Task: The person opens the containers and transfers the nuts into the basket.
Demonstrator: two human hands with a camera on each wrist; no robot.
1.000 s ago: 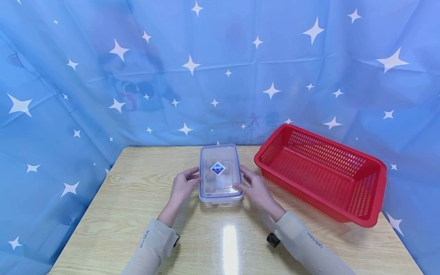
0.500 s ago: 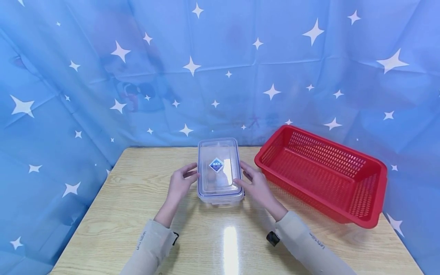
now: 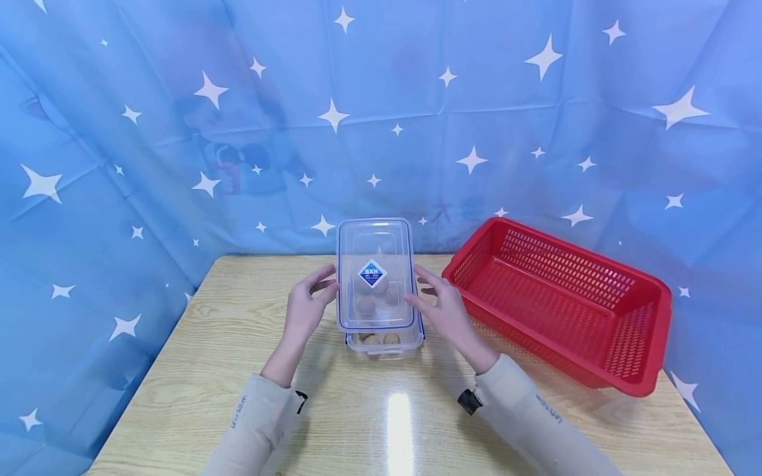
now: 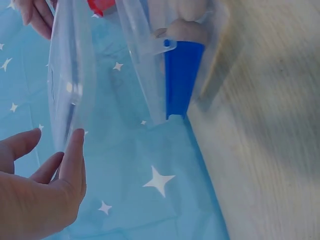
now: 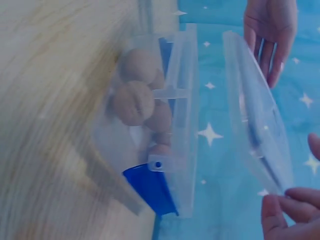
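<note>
Head view: clear lid (image 3: 376, 304) between both hands (image 3: 305, 308) (image 3: 448, 313).

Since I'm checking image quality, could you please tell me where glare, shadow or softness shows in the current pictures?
Head: a glare streak on the table, BXH readable on the label; left wrist: hazy, lid soft with a small highlight; right wrist: hazy, soft shadow beside the container.

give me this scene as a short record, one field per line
left hand: holds the lid by its left edge
right hand: holds the right edge
lid position: raised clear of the box
lid label: BXH, diamond-shaped
box contents: several round brown things
clips: blue, unfastened
basket: red, right of the box
surface: wood-grain table
</note>
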